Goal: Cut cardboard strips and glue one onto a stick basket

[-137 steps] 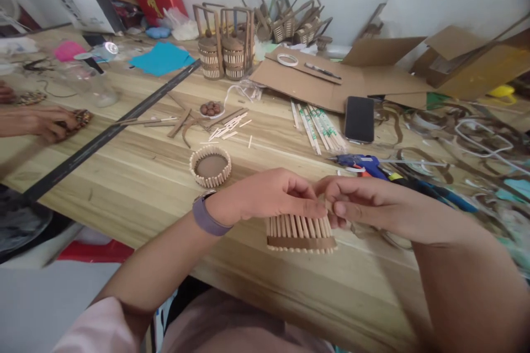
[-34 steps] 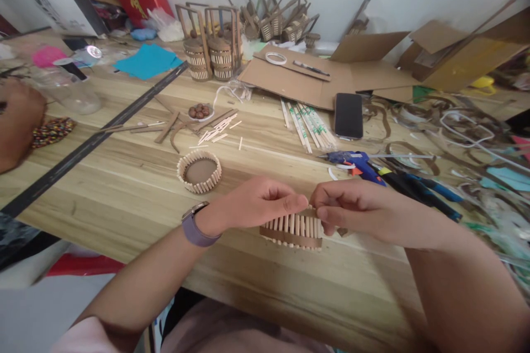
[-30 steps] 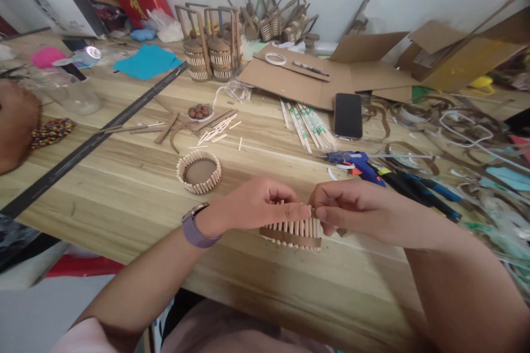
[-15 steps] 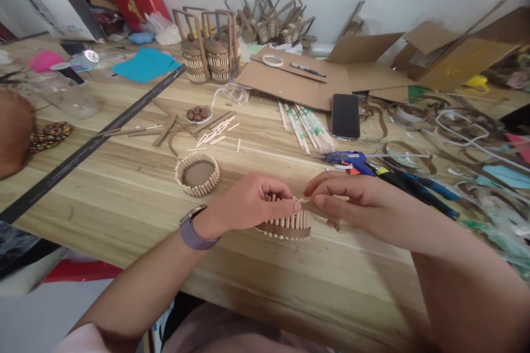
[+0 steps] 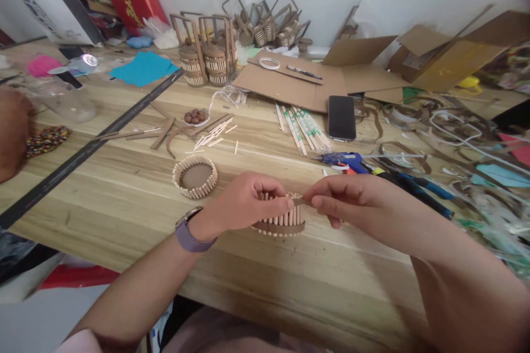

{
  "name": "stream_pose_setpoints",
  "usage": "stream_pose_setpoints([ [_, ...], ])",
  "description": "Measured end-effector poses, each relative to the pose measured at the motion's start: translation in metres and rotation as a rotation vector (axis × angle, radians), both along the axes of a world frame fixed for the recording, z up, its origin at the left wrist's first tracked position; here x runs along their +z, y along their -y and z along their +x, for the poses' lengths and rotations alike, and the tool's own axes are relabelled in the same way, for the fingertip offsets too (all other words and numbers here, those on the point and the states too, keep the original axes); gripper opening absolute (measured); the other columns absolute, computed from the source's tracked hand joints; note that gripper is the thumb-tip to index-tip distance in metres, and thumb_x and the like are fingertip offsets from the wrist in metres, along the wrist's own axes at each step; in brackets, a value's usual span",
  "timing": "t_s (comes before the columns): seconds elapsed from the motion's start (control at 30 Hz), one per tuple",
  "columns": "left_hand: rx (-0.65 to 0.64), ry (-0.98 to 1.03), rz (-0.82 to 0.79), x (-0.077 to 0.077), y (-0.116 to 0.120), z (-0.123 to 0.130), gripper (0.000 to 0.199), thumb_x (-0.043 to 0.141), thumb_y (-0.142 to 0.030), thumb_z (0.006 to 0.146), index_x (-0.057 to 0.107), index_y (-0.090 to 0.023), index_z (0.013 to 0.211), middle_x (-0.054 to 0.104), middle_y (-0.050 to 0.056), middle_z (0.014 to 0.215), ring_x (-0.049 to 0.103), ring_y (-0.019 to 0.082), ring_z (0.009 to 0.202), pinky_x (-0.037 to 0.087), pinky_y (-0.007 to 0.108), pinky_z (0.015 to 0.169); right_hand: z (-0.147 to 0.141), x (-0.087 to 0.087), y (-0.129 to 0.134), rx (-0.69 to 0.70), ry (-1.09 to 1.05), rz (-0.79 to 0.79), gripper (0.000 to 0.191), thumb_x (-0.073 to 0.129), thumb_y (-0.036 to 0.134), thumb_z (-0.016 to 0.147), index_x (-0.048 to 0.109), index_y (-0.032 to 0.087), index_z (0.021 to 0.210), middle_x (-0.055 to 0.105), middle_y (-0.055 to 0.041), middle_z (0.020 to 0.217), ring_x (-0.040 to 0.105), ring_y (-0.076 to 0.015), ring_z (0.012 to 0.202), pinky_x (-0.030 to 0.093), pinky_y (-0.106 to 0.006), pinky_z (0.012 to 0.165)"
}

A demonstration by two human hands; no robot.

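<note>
A small round basket of short wooden sticks [image 5: 285, 220] stands on the table, with a brown band around its lower part. My left hand [image 5: 259, 201] is closed on the basket's upper rim, thumb on the near side. Between thumb and fingers, my right hand [image 5: 335, 198] pinches a brown cardboard strip [image 5: 305, 201] that runs along the rim toward my left thumb. My fingers hide part of the rim. To the left, a second shallow stick basket [image 5: 195, 176] with a brown base stands apart from both hands.
Loose sticks [image 5: 215, 131] and a dish of brown beads [image 5: 196, 116] lie beyond. A blue glue gun [image 5: 343, 161], a phone [image 5: 342, 117] and pliers [image 5: 422, 187] are on the right. Finished lidded baskets [image 5: 207, 63] stand at the back. Another person's hand [image 5: 14, 132] is at far left.
The brown strip's free end, hanging below my right hand before, is no longer visible there. My right fingers have shifted slightly along the rim. The whole view has moved a little.
</note>
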State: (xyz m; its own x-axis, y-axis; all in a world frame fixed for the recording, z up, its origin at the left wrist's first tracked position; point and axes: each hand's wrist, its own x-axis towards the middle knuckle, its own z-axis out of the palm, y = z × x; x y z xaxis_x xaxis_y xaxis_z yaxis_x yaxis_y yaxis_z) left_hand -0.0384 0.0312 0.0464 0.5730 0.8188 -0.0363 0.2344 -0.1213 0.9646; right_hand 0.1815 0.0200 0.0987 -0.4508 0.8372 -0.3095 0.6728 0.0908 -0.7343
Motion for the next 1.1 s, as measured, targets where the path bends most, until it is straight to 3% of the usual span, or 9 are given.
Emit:
stream_pose_setpoints([
  [0.27, -0.005, 0.055, 0.0, 0.0023, -0.0008, -0.0027, 0.027, 0.064, -0.035, 0.085, 0.061, -0.015, 0.067, 0.05, -0.006, 0.058, 0.041, 0.007, 0.053, 0.03, 0.018, 0.047, 0.0002, -0.003, 0.0036, -0.016, -0.093, 0.011, 0.031, 0.052, 0.048, 0.087, 0.068, 0.022, 0.093, 0.065, -0.0034, 0.076, 0.056, -0.0173, 0.065, 0.044, -0.03, 0.058],
  [0.47, -0.034, 0.069, -0.008, 0.0025, -0.0004, -0.0028, 0.025, 0.065, -0.032, 0.084, 0.061, -0.015, 0.066, 0.05, -0.006, 0.057, 0.04, 0.006, 0.053, 0.029, 0.018, 0.047, 0.0038, -0.0065, 0.0058, -0.059, -0.041, 0.117, 0.047, 0.053, 0.052, 0.087, 0.061, 0.021, 0.122, 0.062, -0.0015, 0.073, 0.053, -0.0171, 0.063, 0.041, -0.029, 0.054],
  [0.6, -0.041, 0.109, -0.031, 0.0022, 0.0001, -0.0032, 0.02, 0.065, -0.027, 0.082, 0.062, -0.015, 0.066, 0.051, -0.006, 0.058, 0.041, 0.006, 0.053, 0.03, 0.018, 0.047, 0.0047, -0.0048, 0.0052, 0.032, -0.002, 0.166, 0.041, 0.05, 0.049, 0.09, 0.069, 0.02, 0.112, 0.071, -0.0061, 0.085, 0.061, -0.0203, 0.072, 0.045, -0.031, 0.06],
  [0.8, -0.087, 0.185, -0.063, 0.0015, 0.0003, -0.0039, 0.019, 0.065, -0.028, 0.082, 0.064, -0.014, 0.068, 0.054, -0.004, 0.059, 0.042, 0.007, 0.054, 0.029, 0.02, 0.048, 0.0014, -0.0014, 0.0047, 0.115, -0.052, 0.207, 0.032, 0.05, 0.04, 0.092, 0.072, 0.022, 0.105, 0.075, -0.0045, 0.096, 0.065, -0.0193, 0.083, 0.049, -0.031, 0.074],
  [1.1, -0.113, 0.199, -0.035, 0.0012, 0.0006, -0.0048, 0.023, 0.065, -0.032, 0.081, 0.061, -0.016, 0.066, 0.05, -0.003, 0.063, 0.042, 0.009, 0.057, 0.03, 0.023, 0.052, 0.0013, 0.0022, 0.0077, 0.169, 0.025, 0.286, 0.025, 0.047, 0.035, 0.095, 0.067, 0.021, 0.087, 0.067, -0.0003, 0.077, 0.06, -0.0145, 0.069, 0.044, -0.026, 0.063],
])
